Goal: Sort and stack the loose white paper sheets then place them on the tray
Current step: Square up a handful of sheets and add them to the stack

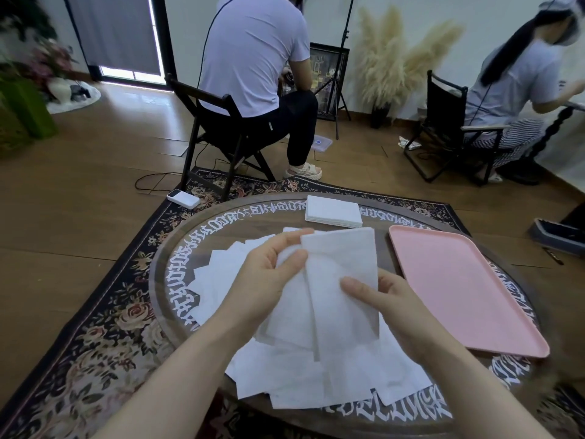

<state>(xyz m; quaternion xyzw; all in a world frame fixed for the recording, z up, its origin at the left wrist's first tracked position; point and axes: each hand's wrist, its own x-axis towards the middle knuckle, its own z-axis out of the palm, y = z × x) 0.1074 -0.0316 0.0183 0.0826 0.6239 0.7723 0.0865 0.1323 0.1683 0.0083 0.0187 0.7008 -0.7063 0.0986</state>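
Observation:
Above the round table my two hands hold a few white paper sheets (335, 280) fanned apart. My left hand (269, 274) pinches the upper left edges, thumb on top. From the right, my right hand (383, 299) grips the front sheet, its thumb lying across the paper. Loose white sheets (285, 375) lie scattered over the table beneath and to the left. A neat stack of white sheets (332, 212) sits at the table's far edge. The pink tray (459, 289) lies on the right side of the table with nothing on it.
The table (177, 280) is dark wood with a white lettered band around its rim, standing on a floral rug (95, 327). A white power bank (183, 198) lies on the rug beyond it. Two people sit on folding chairs farther back.

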